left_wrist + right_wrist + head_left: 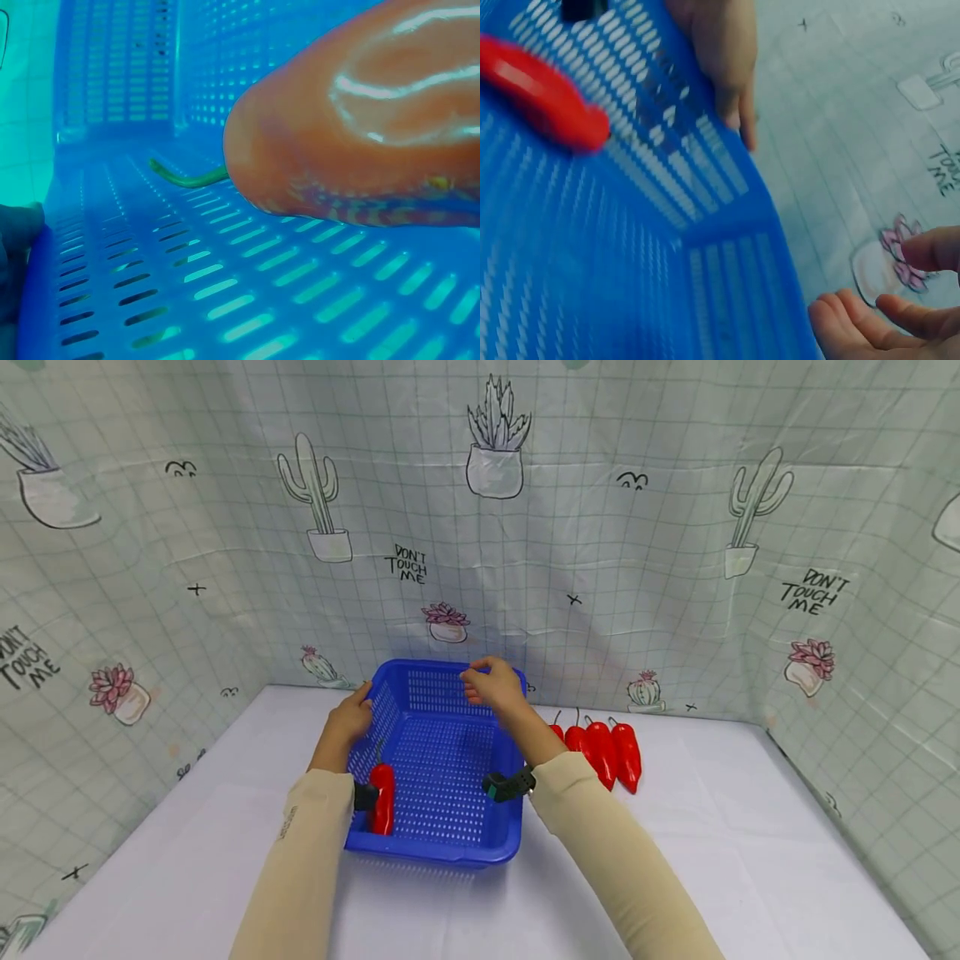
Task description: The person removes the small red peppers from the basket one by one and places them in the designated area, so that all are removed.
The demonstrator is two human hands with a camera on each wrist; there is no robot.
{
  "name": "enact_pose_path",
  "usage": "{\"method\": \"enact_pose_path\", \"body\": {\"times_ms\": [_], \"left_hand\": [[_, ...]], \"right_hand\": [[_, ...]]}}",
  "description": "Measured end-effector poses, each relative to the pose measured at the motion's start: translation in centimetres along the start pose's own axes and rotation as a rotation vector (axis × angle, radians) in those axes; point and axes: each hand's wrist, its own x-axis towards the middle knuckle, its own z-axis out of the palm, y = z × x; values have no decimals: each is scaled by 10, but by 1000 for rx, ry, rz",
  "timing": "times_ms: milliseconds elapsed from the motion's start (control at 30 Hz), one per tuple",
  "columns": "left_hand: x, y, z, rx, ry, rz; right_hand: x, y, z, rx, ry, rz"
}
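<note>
A blue plastic basket (442, 777) with slotted walls stands on the table. At its left rim, my left hand (349, 720) holds the side, with fingers seen through the slots against the outer wall in the right wrist view. One red chili pepper (382, 800) lies inside by the left wall; its green stem (191, 179) points to the far side. My right hand (495, 683) is over the far right corner, its fingers (862, 322) loosely bent beside the rim and the thumb apart from them, with nothing between.
Several red chili peppers (628, 758) lie in a row on the white tablecloth (697, 827), right of the basket and partly behind my right forearm. A cactus-print curtain (645, 560) stands close behind the basket and along both sides.
</note>
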Motion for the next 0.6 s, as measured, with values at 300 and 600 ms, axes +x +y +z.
{"method": "enact_pose_path", "body": {"times_ms": [300, 600], "left_hand": [[36, -30, 11, 39, 29, 4], [-17, 17, -8, 18, 8, -28]], "right_hand": [[-1, 0, 48, 77, -110, 119], [-1, 16, 78, -60, -134, 175]]}}
